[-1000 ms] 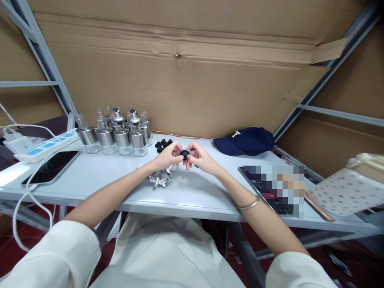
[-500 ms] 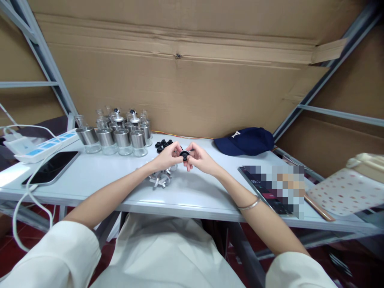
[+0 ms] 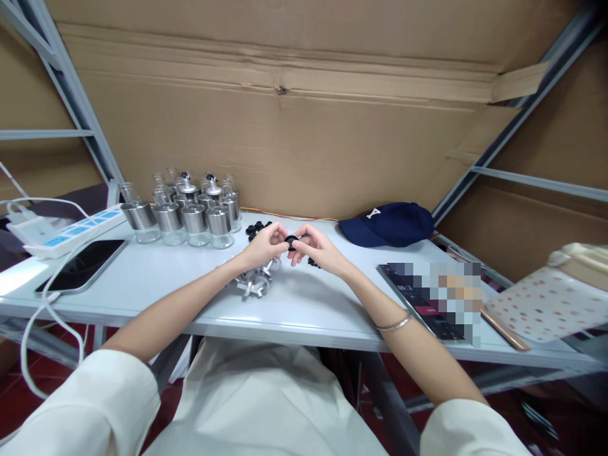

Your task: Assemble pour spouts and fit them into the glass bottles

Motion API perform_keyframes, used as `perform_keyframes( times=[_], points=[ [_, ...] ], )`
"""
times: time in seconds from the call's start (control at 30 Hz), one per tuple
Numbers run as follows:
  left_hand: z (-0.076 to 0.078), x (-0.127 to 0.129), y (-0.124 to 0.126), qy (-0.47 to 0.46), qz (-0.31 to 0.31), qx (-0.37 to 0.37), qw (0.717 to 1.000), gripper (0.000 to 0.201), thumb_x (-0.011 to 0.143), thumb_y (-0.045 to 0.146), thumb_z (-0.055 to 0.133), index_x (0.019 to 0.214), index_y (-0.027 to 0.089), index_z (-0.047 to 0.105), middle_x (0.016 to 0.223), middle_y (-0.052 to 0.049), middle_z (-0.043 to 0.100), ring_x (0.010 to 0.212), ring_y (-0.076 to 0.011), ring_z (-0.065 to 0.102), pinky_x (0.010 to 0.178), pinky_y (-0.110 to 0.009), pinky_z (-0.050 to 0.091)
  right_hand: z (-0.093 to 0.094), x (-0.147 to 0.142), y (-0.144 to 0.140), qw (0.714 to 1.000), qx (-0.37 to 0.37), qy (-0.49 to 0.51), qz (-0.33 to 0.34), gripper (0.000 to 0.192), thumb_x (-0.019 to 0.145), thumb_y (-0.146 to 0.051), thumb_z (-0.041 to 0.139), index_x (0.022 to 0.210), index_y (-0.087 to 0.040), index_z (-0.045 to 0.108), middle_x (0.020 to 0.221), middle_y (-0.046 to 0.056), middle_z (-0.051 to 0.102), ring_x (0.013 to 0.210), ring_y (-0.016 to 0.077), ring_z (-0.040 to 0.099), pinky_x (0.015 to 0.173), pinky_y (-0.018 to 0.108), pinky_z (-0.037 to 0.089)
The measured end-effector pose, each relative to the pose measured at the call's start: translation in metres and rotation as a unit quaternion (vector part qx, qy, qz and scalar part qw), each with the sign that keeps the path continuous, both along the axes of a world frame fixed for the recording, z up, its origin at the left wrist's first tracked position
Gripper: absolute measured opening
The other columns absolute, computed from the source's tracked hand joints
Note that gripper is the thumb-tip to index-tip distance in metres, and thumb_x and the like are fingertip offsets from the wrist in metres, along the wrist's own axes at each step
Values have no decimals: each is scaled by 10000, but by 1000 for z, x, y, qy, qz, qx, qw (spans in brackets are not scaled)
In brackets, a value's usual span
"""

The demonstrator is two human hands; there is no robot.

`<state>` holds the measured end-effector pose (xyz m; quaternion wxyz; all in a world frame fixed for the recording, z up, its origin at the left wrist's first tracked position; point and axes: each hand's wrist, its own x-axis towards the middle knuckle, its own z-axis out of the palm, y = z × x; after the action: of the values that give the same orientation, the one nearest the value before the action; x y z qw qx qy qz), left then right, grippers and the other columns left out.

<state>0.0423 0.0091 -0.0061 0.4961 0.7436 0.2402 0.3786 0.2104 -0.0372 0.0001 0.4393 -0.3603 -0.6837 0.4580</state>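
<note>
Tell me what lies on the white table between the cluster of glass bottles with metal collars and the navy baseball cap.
In the head view, both hands, left and right, pinch a small black ring there; loose black caps lie behind them.

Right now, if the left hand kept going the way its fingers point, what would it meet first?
The left hand points right, onto the small black ring pinched between both hands; just beyond are the right hand fingertips. Depth looks shared, though one view leaves doubt.
</note>
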Motion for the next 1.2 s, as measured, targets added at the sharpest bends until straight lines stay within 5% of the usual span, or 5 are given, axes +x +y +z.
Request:
perform_keyframes(
  times=[0.43,0.9,1.2],
  points=[
    [-2,-2,3,-35,-11,-3,999,308,715,336,654,821,150,431,645,43,544,510,-58,525,498,-192,420,-1,0,3,1000,4,18,-12,423,757,-526,593,967,-196,429,702,1,660,582,149,668,605,294,520],
    [2,1,-3,-30,-10,15,999,266,732,306,624,848,142,449,657,38,545,529,-54,509,542,-202,417,-4,0,4,998,42,-18,-47,230,779,-291,527,962,-190,429,608,-58,599,440,101,599,490,232,465],
    [-2,0,0,-7,72,132,989,219,707,207,590,900,132,518,761,5,564,637,-66,520,615,-199,432,-2,0,3,991,87,-70,-70,242,811,-331,514,996,-212,416,717,-30,621,573,117,647,592,259,489]
  ],
)
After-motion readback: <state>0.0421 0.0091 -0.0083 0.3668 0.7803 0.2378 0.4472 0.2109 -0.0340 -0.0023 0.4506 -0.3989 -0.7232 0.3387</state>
